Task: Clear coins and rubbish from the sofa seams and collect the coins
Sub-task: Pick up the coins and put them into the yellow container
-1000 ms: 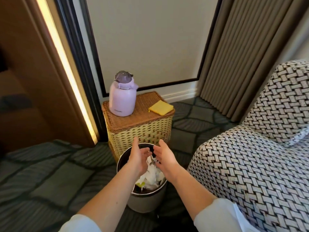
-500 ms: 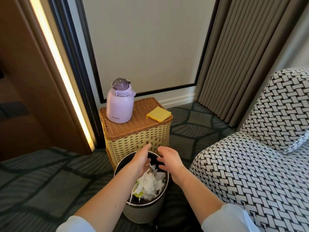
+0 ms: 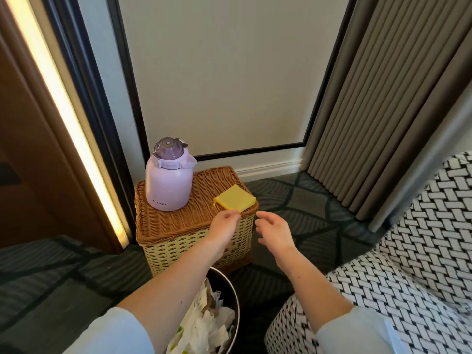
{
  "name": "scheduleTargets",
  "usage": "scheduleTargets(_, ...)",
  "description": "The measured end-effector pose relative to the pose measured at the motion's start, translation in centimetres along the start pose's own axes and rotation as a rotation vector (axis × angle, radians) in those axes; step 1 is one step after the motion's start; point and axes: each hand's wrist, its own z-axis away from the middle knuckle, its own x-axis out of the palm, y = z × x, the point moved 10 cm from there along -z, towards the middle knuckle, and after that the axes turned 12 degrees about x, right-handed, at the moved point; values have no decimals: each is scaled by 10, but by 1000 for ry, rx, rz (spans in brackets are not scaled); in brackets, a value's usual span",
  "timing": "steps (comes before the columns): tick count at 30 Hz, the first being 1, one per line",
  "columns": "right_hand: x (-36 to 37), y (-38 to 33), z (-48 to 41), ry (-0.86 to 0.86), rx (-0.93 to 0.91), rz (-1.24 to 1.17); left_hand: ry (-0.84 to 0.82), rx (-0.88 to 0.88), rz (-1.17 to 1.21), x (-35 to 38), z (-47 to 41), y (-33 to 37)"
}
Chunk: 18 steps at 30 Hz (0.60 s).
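Sofa (image 3: 421,264) right of wicker basket (image 3: 173,223); bin (image 3: 237,302) holding paper rubbish (image 3: 204,325), just in front of the basket; yellow pouch (image 3: 235,200) on the basket lid's right front corner; left grip (image 3: 224,226) bunched at the pouch's near edge, contents indeterminable; right grip (image 3: 274,232) released, right of the basket; no coins visible; risk: a nudged pouch, or loose coins, dropping into the bin
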Motion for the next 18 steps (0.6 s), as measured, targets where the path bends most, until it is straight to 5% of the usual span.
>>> scheduleTargets(12, 31, -40, -100, -43, -205, 418, 195, -75, -29, -4, -74, -9)
scheduleTargets(18, 51, -15, -120, -195, -116, 528, 181, -98, -56, -4, -78, -18)
